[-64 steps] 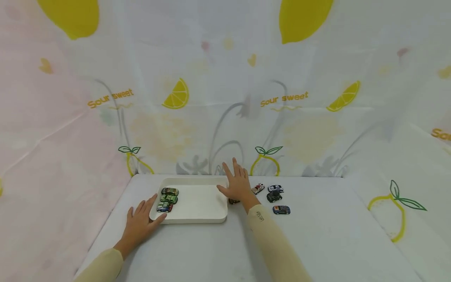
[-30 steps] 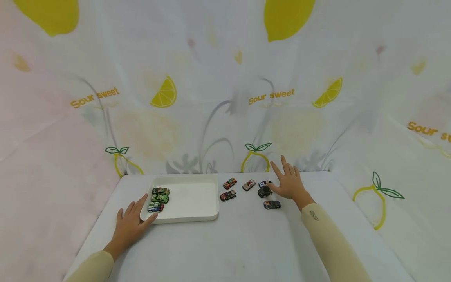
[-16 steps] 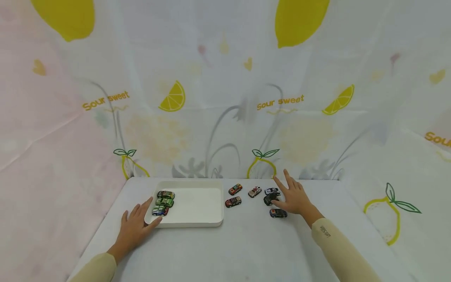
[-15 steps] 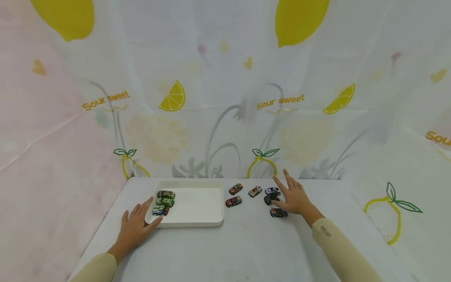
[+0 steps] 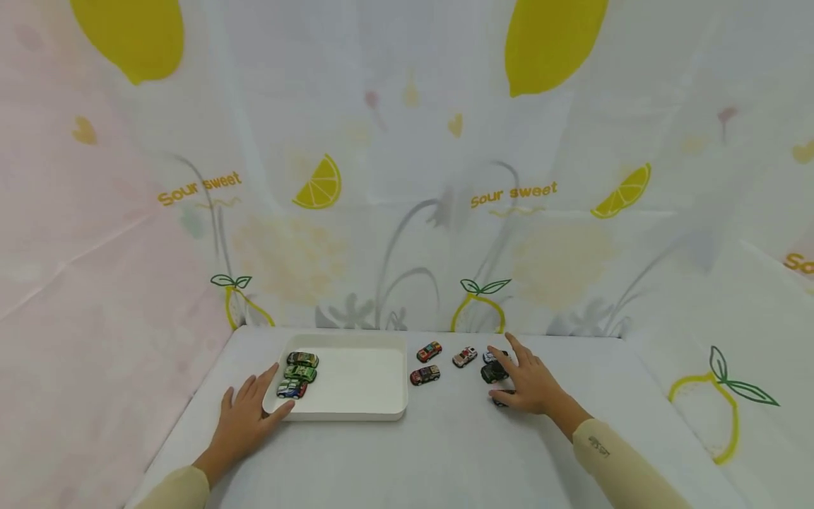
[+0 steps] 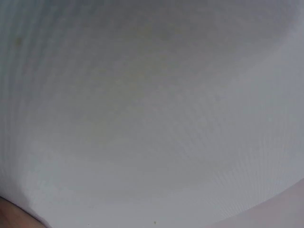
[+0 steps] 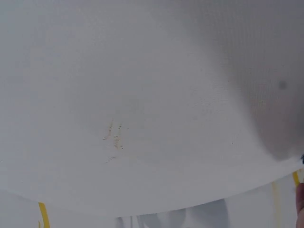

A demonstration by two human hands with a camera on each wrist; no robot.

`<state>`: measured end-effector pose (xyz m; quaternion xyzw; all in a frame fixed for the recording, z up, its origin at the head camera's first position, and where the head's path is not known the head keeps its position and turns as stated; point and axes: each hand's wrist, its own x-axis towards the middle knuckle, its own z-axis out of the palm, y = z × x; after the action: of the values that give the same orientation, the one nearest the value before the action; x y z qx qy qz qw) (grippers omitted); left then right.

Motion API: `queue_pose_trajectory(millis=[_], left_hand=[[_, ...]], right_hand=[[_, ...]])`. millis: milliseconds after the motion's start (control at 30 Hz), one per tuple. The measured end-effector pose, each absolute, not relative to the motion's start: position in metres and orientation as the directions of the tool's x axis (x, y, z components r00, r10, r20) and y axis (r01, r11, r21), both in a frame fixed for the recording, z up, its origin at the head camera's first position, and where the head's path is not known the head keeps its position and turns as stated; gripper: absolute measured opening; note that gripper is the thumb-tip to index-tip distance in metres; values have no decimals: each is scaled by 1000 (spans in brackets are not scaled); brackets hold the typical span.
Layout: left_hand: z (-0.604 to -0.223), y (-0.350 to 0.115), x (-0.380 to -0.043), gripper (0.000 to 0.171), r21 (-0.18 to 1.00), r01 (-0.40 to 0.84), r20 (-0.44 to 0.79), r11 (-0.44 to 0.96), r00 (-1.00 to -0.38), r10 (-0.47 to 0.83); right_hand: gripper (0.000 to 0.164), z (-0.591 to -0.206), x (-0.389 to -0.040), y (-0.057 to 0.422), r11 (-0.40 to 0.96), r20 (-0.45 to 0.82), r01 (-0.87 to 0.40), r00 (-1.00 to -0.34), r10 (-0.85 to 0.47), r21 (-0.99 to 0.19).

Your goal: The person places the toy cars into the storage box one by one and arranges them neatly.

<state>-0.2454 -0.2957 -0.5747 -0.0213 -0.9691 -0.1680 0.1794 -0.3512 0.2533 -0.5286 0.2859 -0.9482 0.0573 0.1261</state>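
In the head view my left hand (image 5: 244, 417) rests at the left end of a white tray (image 5: 356, 416), fingers spread along its side and thumb at the near rim. Inside the tray's left end sit a dark patterned toy car (image 5: 302, 359), a green toy car (image 5: 301, 372) and a white, blue and red one (image 5: 292, 389). My right hand (image 5: 533, 384) hovers at the right group with fingers apart. A black toy vehicle (image 5: 494, 372) lies between its thumb and index finger. The fingers partly cover a white toy car (image 5: 488, 357); the thumb partly covers a dark car (image 5: 502, 399).
Right of the tray stand an orange-red toy car (image 5: 429, 351), a dark red one (image 5: 425, 375) and a white and red one (image 5: 465, 356). A lemon-print cloth (image 5: 394, 247) rises behind the white table (image 5: 407, 466). Both wrist views show mostly white surface.
My right hand has moved from over the cars beside the tray to the right-hand group, its thumb now lower over the near dark car. The left hand stays at the tray.
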Motion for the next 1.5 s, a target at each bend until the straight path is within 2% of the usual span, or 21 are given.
queue_pose_trajectory(millis=[267, 567, 900, 1033, 1267, 1500], left_hand=[[-576, -297, -248, 85, 323, 86, 338, 942, -941, -30], [-573, -298, -250, 85, 328, 85, 332, 941, -943, -31], [-573, -300, -248, 86, 320, 97, 351, 943, -936, -23], [-576, -299, -249, 84, 330, 112, 360, 937, -933, -16], [-574, -297, -247, 84, 347, 105, 348, 932, -937, -24], [-572, -297, -246, 85, 341, 94, 326, 936, -945, -24]], right_hand=[[76, -532, -348, 247, 809, 297, -588, -773, -560, -5], [58, -535, -345, 245, 829, 332, -557, -792, -512, -48], [42, -530, -338, 252, 815, 393, -580, -754, -527, -20], [41, -533, -329, 257, 835, 342, -549, -792, -506, -32], [38, -537, -321, 269, 862, 230, -503, -833, -503, 62], [36, -534, -317, 263, 861, 159, -508, -854, -496, -44]])
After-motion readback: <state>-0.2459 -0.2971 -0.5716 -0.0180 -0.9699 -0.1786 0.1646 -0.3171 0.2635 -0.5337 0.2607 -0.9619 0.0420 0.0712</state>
